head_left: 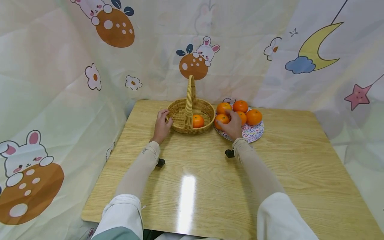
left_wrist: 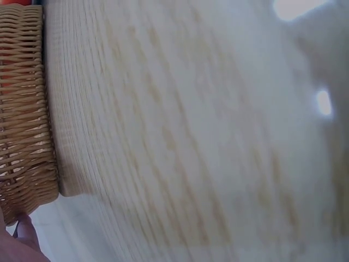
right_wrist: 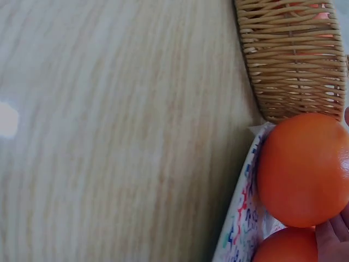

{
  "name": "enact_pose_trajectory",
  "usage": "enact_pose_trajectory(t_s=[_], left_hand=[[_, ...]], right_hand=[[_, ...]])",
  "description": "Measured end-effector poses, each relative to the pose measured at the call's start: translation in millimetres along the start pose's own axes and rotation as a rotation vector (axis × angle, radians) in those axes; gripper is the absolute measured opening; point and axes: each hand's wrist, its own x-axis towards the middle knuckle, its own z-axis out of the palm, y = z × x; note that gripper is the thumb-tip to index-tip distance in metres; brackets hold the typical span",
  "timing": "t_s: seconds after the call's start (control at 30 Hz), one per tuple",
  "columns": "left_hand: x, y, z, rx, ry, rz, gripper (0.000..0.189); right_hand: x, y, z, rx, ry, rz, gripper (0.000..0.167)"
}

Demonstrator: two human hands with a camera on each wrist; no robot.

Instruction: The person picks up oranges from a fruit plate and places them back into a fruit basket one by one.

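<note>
On the left, my left hand (head_left: 163,126) holds the rim of a wicker basket (head_left: 180,129) with a tall arched handle. The left wrist view shows the thumb at the woven side (left_wrist: 24,109). One orange (head_left: 198,121) lies inside, right of the handle. My right hand (head_left: 234,126) grips the front-left orange (head_left: 221,119) on a patterned plate (head_left: 254,134), thumb on its near side and fingers over its right side. That orange looms large in the right wrist view, close to the basket wall. Several other oranges (head_left: 254,117) sit around it on the plate.
Basket and plate stand side by side near the back edge of a wooden table (head_left: 192,160). A printed cloth (head_left: 156,60) hangs behind and at the sides. Black wrist mounts (head_left: 229,153) stick out under both forearms.
</note>
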Motion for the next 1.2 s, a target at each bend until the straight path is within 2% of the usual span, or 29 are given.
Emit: enact_pose_trajectory(t_s=[0.23, 0.43, 0.8, 0.93, 1.2], left_hand=[[0.3, 2.6, 0.3, 0.018, 0.013, 0.012, 0.040], [-0.8, 1.5, 1.1, -0.003, 0.014, 0.004, 0.040], [-0.2, 0.1, 1.5, -0.023, 0.009, 0.014, 0.041], [-1.0, 1.6, 1.3, 0.000, 0.015, 0.021, 0.040], [-0.3, -0.1, 0.9, 0.002, 0.026, 0.024, 0.040]], right_hand=[[-4.1, 1, 3, -0.058, -0.031, 0.030, 0.066], [-6.9, 3, 9, -0.108, -0.052, 0.056, 0.072], [-12.3, 13, 19, -0.106, -0.044, 0.095, 0.083], [-13.7, 19, 21, -0.099, -0.037, 0.089, 0.084], [-13.5, 16, 20, -0.088, -0.041, 0.094, 0.084]])
